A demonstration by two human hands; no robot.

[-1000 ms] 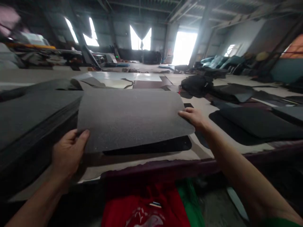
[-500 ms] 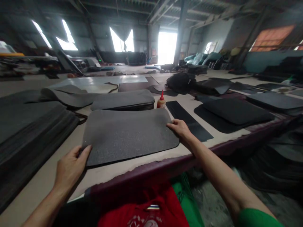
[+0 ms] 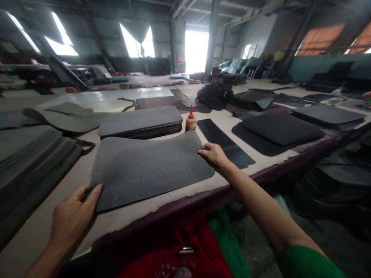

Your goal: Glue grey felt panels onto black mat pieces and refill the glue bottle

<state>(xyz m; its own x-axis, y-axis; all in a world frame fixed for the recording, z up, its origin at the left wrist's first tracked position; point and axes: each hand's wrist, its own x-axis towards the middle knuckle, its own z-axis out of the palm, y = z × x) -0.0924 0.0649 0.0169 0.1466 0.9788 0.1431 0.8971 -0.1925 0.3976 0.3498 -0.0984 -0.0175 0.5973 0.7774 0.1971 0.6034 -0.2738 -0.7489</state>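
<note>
A dark grey flat sheet [image 3: 147, 172] with rounded corners and light specks lies before me near the table's front edge, its far edge dipping in the middle. My left hand [image 3: 72, 214] pinches its near left corner, thumb on top. At the right edge my right hand [image 3: 213, 154] grips it between thumb and fingers. The sheet's underside is hidden. Just behind it sits a neat stack of similar grey sheets [image 3: 140, 120]. A small bottle with a red pointed cap [image 3: 190, 121] stands beside that stack. To the right lies a black strip [image 3: 224, 143].
A tall pile of grey sheets [image 3: 34, 158] fills the left side of the table [image 3: 162, 202]. Black rounded sheets [image 3: 282, 133] and another grey stack [image 3: 329, 116] lie to the right. A black bundle [image 3: 214, 95] rests farther back. Part of another person's hand [image 3: 367, 96] shows at the right edge.
The sheet's far edge has gone from nearly straight to dipping in the middle. Both hands keep their hold on it. My view has turned a little to the right.
</note>
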